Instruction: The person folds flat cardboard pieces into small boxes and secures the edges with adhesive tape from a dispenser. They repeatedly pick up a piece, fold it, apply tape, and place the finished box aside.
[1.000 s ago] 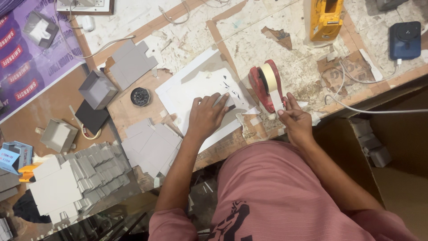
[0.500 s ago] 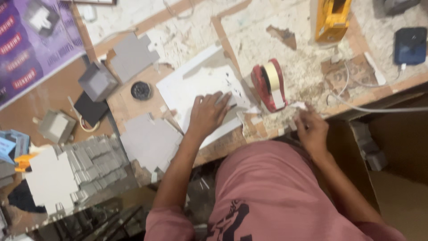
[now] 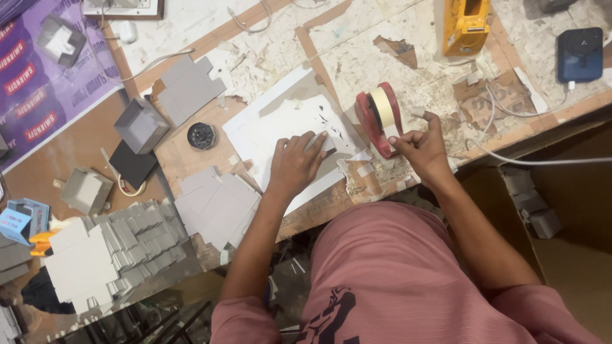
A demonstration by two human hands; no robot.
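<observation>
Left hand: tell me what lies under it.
The left hand presses flat on a small grey card piece, which lies on a white sheet on the worn tabletop. The palm covers most of the piece, so its full shape stays hidden.

A purple printed sheet (image 3: 38, 83) lies upper left; a small blue box (image 3: 22, 220) sits left.

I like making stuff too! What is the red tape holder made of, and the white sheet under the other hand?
The red tape dispenser looks like hard plastic: smooth, evenly coloured, moulded curves. Its roll seems paper masking tape, matte cream. The right hand touches it. The white sheet under the left hand looks like thin card or paper, flat and matte with cut edges.
</observation>
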